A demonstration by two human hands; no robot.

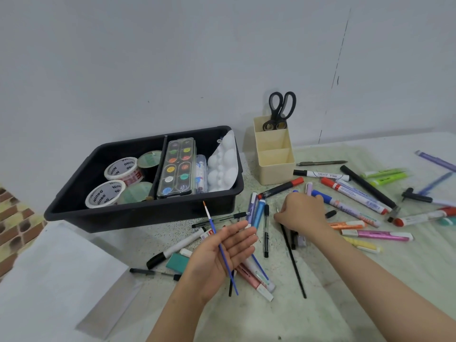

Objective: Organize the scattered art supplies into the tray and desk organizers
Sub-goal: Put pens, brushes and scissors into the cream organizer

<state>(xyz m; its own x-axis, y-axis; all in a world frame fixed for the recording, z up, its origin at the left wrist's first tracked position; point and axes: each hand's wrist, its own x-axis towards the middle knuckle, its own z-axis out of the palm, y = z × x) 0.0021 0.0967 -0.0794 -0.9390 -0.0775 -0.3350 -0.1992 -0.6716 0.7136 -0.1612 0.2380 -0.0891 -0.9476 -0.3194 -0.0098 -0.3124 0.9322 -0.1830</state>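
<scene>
My left hand [222, 257] lies palm up over the table with straight fingers, and a thin blue paintbrush [212, 225] with an orange tip rests across the palm. My right hand [302, 213] is palm down among the pens, its fingertips pinching the upper end of a long thin black paintbrush [294, 262] that lies on the table. A black tray [138, 215] at the left holds tape rolls [106, 193], a watercolour set [176, 166] and a white palette [223, 164]. A beige desk organizer [274, 166] stands behind, with black scissors [281, 107] in its back compartment.
Several markers, pens and highlighters lie scattered across the green mat to the right and between my hands, such as a red-capped marker [352, 195] and a pink highlighter [377, 234]. A teal eraser [176, 262] lies near my left wrist. White paper covers the left edge.
</scene>
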